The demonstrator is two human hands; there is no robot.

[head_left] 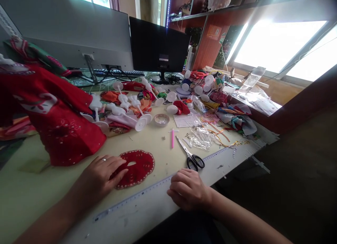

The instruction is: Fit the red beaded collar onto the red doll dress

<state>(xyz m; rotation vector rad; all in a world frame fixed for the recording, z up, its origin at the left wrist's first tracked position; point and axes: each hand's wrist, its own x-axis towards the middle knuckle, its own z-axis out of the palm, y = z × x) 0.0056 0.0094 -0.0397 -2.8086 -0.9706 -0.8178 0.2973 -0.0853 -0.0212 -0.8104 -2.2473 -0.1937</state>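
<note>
A round red cloth piece point(140, 166) with a scalloped, beaded edge and a small hole lies flat on the table. My left hand point(101, 173), with a ring on one finger, rests on its left side; the fingers lie loosely over the cloth and the thumb is apart. At the table's front edge my right hand point(185, 189) is closed, and whatever is inside its curled fingers is hidden. Just beyond it lie black-handled scissors point(195, 161), blades slightly apart. A long clear ruler point(137, 196) runs along the front, partly under or behind the right hand.
A small red dress point(68, 131) stands at left. White doll stands point(140, 124) and coloured fabrics crowd the back. A shallow dish point(161, 120), a pink pen-like stick point(172, 138), clear plastic bags point(201, 138) and ribbons lie mid-table. Monitors point(159, 44) stand behind.
</note>
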